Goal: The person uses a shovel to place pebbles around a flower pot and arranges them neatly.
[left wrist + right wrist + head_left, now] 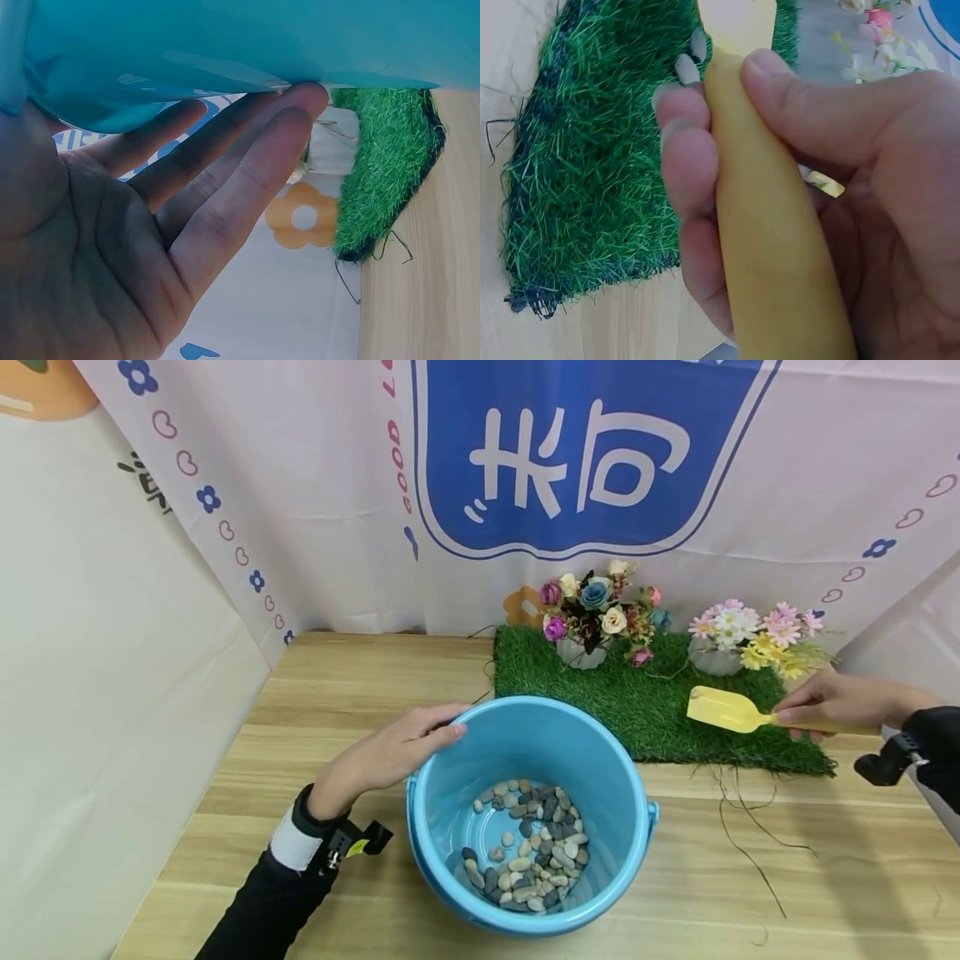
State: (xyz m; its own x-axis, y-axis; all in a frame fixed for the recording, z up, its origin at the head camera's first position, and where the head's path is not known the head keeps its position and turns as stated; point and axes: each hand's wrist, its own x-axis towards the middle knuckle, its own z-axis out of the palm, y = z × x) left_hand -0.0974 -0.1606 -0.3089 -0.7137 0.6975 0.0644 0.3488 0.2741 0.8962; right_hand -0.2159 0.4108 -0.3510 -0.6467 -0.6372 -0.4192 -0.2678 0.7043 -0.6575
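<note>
A blue bucket (633, 827) stands on the wooden table with grey, tan and white pebbles (525, 868) on its bottom. My left hand (401, 743) holds the bucket's rim at the far left, thumb over the edge. In the left wrist view its long fingers (240, 172) lie nearly straight along the outer wall. Over the artificial grass mat (600, 718), my right hand (832, 702) grips a yellow toy shovel (723, 708) by its handle, blade pointing left. A small brownish spot shows on the blade's tip. Two pale pebble-like bits (688, 69) appear beside the blade in the right wrist view.
Two pots of artificial flowers, one mixed roses (600, 614), one daisies (757, 635), stand along the mat's back edge. Loose dark threads (750, 852) trail from the mat over the table (337, 685). A printed cloth (337, 527) hangs behind.
</note>
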